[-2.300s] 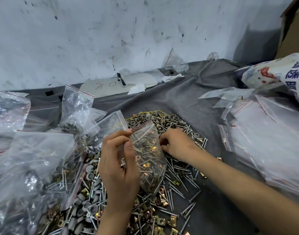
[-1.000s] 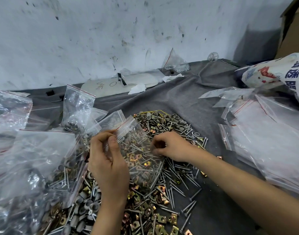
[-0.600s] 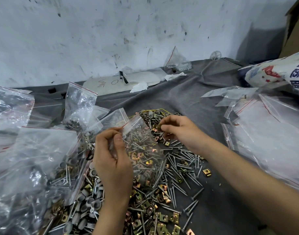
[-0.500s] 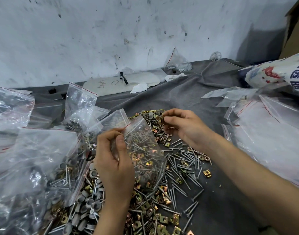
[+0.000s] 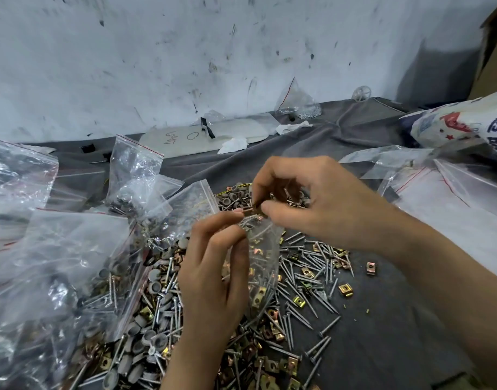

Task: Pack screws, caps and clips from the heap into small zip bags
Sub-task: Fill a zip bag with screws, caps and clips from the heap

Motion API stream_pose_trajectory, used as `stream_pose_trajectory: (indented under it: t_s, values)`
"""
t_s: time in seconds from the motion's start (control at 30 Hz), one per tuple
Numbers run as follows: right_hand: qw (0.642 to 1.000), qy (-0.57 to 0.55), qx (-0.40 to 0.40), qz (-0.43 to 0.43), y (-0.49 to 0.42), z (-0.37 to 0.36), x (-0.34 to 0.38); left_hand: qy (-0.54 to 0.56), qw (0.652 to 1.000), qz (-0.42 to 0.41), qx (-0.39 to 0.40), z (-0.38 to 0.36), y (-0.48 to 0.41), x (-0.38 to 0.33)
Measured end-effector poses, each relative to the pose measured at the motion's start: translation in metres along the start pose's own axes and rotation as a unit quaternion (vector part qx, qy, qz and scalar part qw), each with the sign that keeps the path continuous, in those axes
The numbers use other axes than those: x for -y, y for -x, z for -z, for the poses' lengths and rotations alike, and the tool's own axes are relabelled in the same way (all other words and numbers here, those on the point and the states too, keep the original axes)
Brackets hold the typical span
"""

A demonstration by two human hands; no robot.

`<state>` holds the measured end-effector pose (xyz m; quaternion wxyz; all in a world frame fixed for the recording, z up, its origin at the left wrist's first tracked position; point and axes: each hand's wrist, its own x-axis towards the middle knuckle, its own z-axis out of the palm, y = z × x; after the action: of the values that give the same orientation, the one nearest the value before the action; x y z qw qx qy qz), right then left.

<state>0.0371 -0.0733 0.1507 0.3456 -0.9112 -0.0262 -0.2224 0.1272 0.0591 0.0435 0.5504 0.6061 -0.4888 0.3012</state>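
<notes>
The zip bag (image 5: 262,266) in mid-frame is thin clear plastic, glossy and crinkled, as are the filled bags (image 5: 58,263) at left and the flat empty bags (image 5: 453,209) at right. The screws (image 5: 303,277) are silver-grey metal with a dull sheen; the clips (image 5: 345,289) are metal too, with a yellow-gold plated shine. The caps (image 5: 154,277) look like matt grey plastic, perhaps rubber. A matt grey cloth (image 5: 382,347) covers the worktop. The wall (image 5: 185,52) is whitish, rough and scuffed; the box (image 5: 495,52) at upper right is brown cardboard.
</notes>
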Motion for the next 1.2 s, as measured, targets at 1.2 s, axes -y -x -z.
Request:
stream_pose_trajectory:
  t_s: [1.2]
  values:
    - [0.996,-0.075,-0.039,-0.035,-0.002,-0.005,-0.011,0.007,1.000,0.002,-0.012,-0.001,0.000,-0.002]
